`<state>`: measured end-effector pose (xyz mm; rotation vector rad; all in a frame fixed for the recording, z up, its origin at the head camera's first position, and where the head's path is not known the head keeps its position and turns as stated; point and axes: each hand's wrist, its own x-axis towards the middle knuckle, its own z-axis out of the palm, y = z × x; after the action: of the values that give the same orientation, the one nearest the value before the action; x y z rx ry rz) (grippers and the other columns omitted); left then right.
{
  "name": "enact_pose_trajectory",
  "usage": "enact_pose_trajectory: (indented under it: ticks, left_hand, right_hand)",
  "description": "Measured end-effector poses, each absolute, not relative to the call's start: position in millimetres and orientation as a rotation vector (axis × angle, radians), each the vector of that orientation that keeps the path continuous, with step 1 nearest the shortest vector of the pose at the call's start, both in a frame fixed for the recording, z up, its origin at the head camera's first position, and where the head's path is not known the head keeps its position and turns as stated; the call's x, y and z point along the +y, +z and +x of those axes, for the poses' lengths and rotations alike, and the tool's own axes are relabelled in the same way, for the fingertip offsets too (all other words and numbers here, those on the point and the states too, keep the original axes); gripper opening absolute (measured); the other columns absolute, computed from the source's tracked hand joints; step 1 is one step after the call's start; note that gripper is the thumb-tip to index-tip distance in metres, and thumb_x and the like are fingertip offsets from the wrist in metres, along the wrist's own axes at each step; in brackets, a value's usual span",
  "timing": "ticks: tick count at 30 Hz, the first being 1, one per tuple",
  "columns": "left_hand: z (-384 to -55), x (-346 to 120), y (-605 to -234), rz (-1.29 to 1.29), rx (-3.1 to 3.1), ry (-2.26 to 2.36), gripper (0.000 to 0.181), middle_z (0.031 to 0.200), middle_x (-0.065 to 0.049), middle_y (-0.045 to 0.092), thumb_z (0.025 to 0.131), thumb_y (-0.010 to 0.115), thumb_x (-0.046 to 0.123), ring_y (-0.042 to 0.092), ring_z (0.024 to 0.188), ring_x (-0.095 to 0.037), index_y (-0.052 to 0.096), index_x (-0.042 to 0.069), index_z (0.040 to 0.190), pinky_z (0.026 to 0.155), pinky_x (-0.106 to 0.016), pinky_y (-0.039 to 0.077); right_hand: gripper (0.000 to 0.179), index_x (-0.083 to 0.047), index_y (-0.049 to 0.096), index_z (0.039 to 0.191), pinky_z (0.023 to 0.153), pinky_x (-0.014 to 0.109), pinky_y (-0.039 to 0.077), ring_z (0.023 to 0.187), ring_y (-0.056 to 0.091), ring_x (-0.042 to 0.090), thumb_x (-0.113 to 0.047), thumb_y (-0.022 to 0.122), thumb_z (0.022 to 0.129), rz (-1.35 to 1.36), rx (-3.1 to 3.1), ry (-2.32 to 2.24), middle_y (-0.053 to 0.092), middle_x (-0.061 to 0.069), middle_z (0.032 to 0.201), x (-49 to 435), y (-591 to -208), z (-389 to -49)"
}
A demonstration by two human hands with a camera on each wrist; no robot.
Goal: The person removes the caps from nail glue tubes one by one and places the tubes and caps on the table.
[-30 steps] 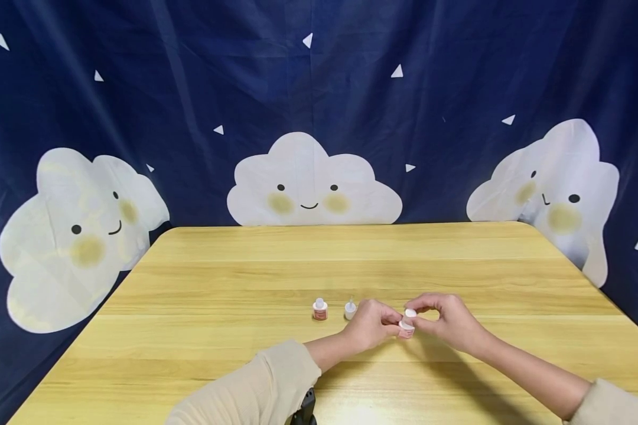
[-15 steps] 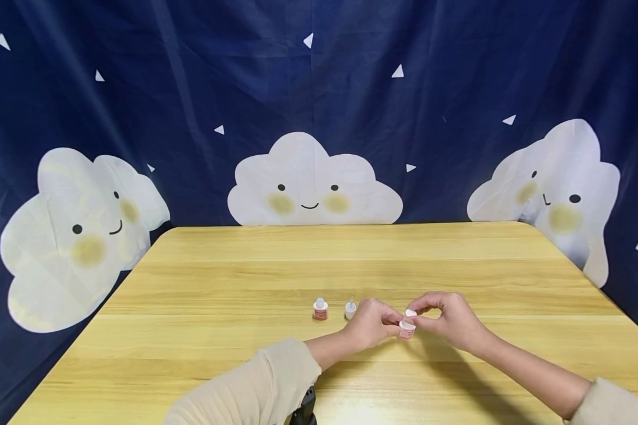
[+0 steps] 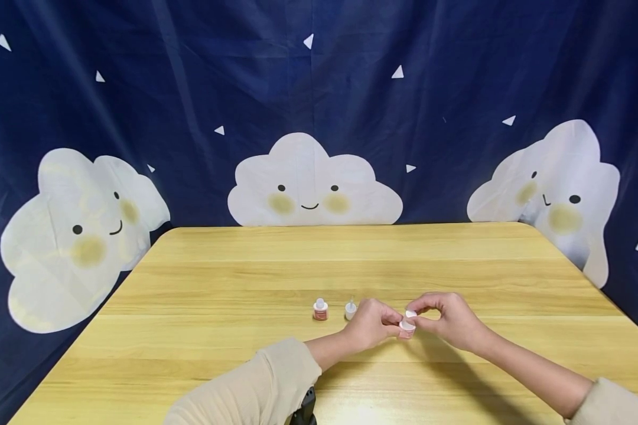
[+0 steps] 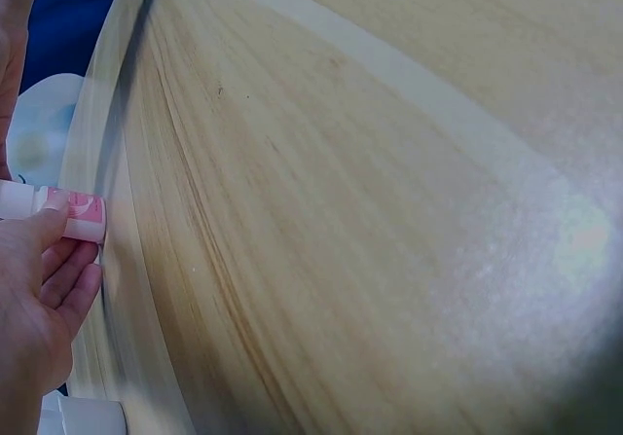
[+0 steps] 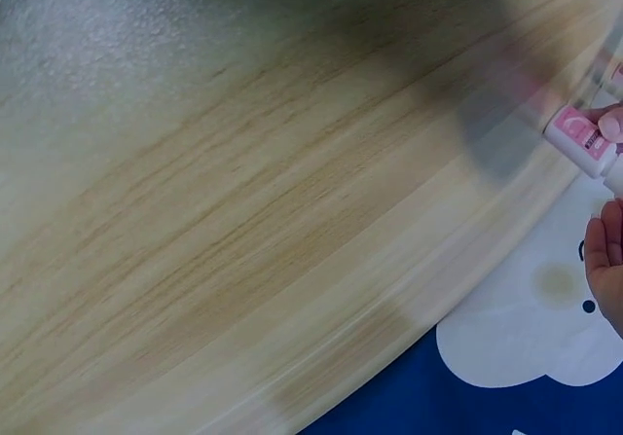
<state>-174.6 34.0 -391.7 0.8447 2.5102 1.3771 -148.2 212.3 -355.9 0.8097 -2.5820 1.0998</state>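
My left hand (image 3: 372, 324) holds a small white bottle with a pink label (image 3: 406, 332) between thumb and fingers, over the right half of the table. The thumb lies across the label in the left wrist view, where the bottle (image 4: 83, 216) shows its base. From the other side my right hand (image 3: 449, 319) pinches the white cap (image 3: 411, 314) at the bottle's top with thumb and forefinger. Just left of my left hand stands a white cap with a thin stem pointing up (image 3: 351, 310). Beyond it is an uncapped bottle with a red label (image 3: 321, 310), its pale neck upright.
Both hands work above a light wooden table (image 3: 218, 330). Behind it hangs a dark blue curtain (image 3: 191, 88) with white smiling clouds. A black device (image 3: 304, 410) shows under the left sleeve at the front edge.
My right fingertips have shifted very slightly at the cap. Both hands keep their places, and the bottle and cap on the table stay put.
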Motion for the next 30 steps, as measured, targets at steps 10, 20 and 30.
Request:
enact_pose_trajectory:
  ticks: [10,20,30]
  left_hand:
    - [-174.2,32.9,-391.3,0.866,2.512,1.377,0.016,0.087,-0.008,0.073,0.076,0.074,0.013,0.068,0.072,-0.002,0.074,0.003,0.088,0.061,-0.007,0.049]
    - [-173.1,33.1,-392.4,0.891,2.546,1.372,0.015,0.084,-0.006,0.073,0.076,0.075,0.015,0.067,0.069,0.001,0.075,0.005,0.087,0.058,-0.006,0.048]
    - [-173.2,34.2,-393.6,0.863,2.518,1.398,0.016,0.084,-0.005,0.073,0.077,0.074,0.017,0.065,0.067,0.003,0.075,0.006,0.089,0.058,-0.007,0.048]
  right_hand:
    - [0.011,-0.008,0.071,0.084,0.07,0.025,0.054,0.077,0.06,-0.001,-0.001,0.072,0.076,0.894,-2.587,1.115,0.071,0.002,0.08,213.7,-354.4,-149.6]
    - [0.013,-0.004,0.071,0.083,0.066,0.026,0.054,0.074,0.059,-0.002,0.002,0.074,0.072,0.846,-2.553,1.087,0.071,0.003,0.079,211.0,-358.7,-148.9]
    - [0.011,-0.011,0.07,0.075,0.06,0.026,0.053,0.069,0.054,-0.007,-0.002,0.076,0.071,0.727,-2.593,1.047,0.068,-0.005,0.073,209.3,-359.5,-148.1]
